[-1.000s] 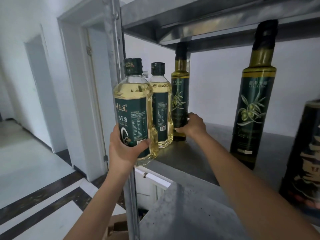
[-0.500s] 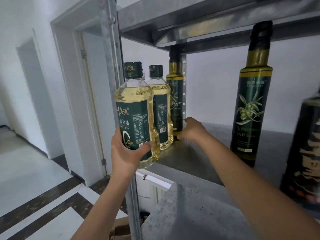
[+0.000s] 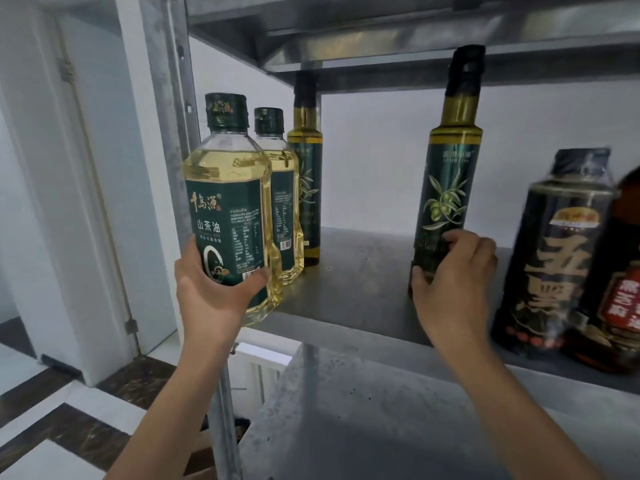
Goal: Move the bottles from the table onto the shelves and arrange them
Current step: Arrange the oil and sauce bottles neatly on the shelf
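Presently, left hand [image 3: 211,299]: I read it grasping the lower body of the clear oil bottle [image 3: 228,209], which is upright.
Clear oil bottle position: front-left corner of the shelf [image 3: 346,285]; I cannot tell whether its base rests there.
Right hand [image 3: 453,282]: fingers wrapped round the base of the olive oil bottle [image 3: 448,188], which stands mid-shelf.
Neighbours: second clear bottle [image 3: 282,202] and tall dark bottle [image 3: 306,174] behind the held one; black-wrapped bottle [image 3: 554,258] at right.

Rear: plain white painted wall [image 3: 374,161], soft even light. Left: white door frame [image 3: 38,188] with small metal hinge [image 3: 131,326]. Floor: pale glossy tiles [image 3: 104,407] crossed by dark brown marbled strips [image 3: 138,379]. Low white cabinet [image 3: 266,356] below.
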Motion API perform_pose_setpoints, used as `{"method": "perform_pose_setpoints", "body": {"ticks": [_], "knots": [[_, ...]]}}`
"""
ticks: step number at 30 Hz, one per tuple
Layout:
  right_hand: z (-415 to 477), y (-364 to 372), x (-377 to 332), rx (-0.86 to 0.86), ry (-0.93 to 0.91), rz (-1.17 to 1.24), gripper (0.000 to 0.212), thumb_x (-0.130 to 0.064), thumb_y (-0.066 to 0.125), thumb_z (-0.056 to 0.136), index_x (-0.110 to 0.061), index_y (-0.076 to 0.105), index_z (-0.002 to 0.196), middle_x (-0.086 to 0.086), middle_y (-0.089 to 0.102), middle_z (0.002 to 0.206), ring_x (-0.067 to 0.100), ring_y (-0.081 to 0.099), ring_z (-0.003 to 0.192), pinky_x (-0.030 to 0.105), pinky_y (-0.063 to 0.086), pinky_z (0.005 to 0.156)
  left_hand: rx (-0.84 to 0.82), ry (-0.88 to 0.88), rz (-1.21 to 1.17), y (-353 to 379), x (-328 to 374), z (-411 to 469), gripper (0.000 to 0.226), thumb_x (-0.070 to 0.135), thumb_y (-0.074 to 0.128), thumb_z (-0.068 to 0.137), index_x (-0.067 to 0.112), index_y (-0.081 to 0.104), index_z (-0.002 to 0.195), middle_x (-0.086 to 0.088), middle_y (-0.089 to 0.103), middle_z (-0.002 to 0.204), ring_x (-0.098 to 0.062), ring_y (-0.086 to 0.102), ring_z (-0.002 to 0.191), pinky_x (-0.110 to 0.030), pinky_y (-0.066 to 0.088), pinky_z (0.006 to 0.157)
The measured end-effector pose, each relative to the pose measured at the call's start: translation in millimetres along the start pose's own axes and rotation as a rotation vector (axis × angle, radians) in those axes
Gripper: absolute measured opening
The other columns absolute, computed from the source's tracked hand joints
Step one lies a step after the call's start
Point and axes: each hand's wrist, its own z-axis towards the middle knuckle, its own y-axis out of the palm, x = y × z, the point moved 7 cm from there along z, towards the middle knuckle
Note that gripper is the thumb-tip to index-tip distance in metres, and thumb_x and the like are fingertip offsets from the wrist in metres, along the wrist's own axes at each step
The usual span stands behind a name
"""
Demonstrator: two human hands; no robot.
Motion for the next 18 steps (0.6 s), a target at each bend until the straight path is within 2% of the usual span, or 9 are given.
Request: {"method": "perform_pose_setpoints", "body": {"ticks": [3,5,6,7,9,11,15,18], "knots": [[2.4,11.7,3.9,-0.107,-0.002,-0.149,0.082,-0.011,0.064,0.085,-0.007,0.011,0.147,0.023,0.033,0.138,0.042,0.05,0.109,0.047,0.049,0.075,0.0,0.002,0.002,0.5,-3.1,1.2,0.076,0.025,0.089,0.062,0.025,0.047,0.125,-0.004,0.058,0.117,-0.023,0.06,0.103,-0.043,0.056,0.086],[8.0,20.9,17.7,-0.232,0.1,-0.066,0.087,-0.012,0.057,0.09,-0.013,-0.007,0.15,0.022,0.038,0.139,0.042,0.053,0.108,0.047,0.048,0.081,-0.003,0.01,-0.003,0.7,-3.6,1.5,0.078,0.026,0.089,0.061,0.024,0.046,0.127,-0.004,0.058,0.118,-0.023,0.06,0.103,-0.045,0.056,0.086],[11.6,25.1,26.5,-0.306,0.173,-0.019,0.086,-0.012,0.056,0.091,-0.014,-0.007,0.15,0.021,0.042,0.138,0.041,0.053,0.111,0.046,0.046,0.086,-0.005,0.015,-0.003,1.0,-3.6,1.8,0.079,0.027,0.089,0.061,0.024,0.046,0.127,-0.005,0.058,0.118,-0.023,0.06,0.104,-0.045,0.056,0.085],[15.5,26.8,32.7,-0.353,0.218,0.008,0.082,-0.013,0.058,0.091,-0.012,0.001,0.15,0.021,0.046,0.136,0.039,0.052,0.114,0.043,0.044,0.089,-0.007,0.02,-0.007,1.2,-3.2,2.0,0.079,0.028,0.089,0.06,0.024,0.047,0.127,-0.005,0.059,0.118,-0.023,0.061,0.103,-0.045,0.057,0.085],[23.4,26.4,37.5,-0.378,0.238,0.012,0.067,-0.015,0.064,0.088,-0.008,0.024,0.141,0.019,0.053,0.13,0.036,0.053,0.115,0.037,0.043,0.087,-0.009,0.022,-0.027,1.3,-3.6,2.1,0.08,0.029,0.089,0.058,0.026,0.048,0.126,-0.005,0.059,0.117,-0.021,0.061,0.103,-0.044,0.057,0.084],[26.9,29.4,34.5,-0.39,0.254,0.027,0.06,-0.018,0.07,0.084,-0.007,0.035,0.131,0.017,0.055,0.128,0.034,0.055,0.113,0.036,0.044,0.085,-0.006,0.019,-0.045,1.4,-2.9,2.0,0.08,0.025,0.089,0.058,0.027,0.047,0.127,-0.004,0.059,0.117,-0.02,0.06,0.103,-0.043,0.056,0.086],[31.6,49.5,15.6,-0.423,0.218,0.044,0.06,-0.022,0.076,0.078,-0.006,0.039,0.123,0.015,0.057,0.126,0.032,0.057,0.11,0.028,0.04,0.075,0.001,0.027,-0.049,1.8,-2.8,2.7,0.08,0.022,0.089,0.058,0.025,0.048,0.127,-0.004,0.058,0.117,-0.019,0.06,0.103,-0.041,0.056,0.087],[35.6,69.6,-5.5,-0.465,0.177,0.049,0.065,-0.025,0.079,0.074,-0.008,0.037,0.121,0.014,0.056,0.126,0.032,0.057,0.11,0.029,0.041,0.075,0.002,0.027,-0.051,1.9,-2.0,2.2,0.081,0.024,0.088,0.058,0.023,0.047,0.128,-0.005,0.057,0.117,-0.017,0.06,0.102,-0.031,0.056,0.083]]}}
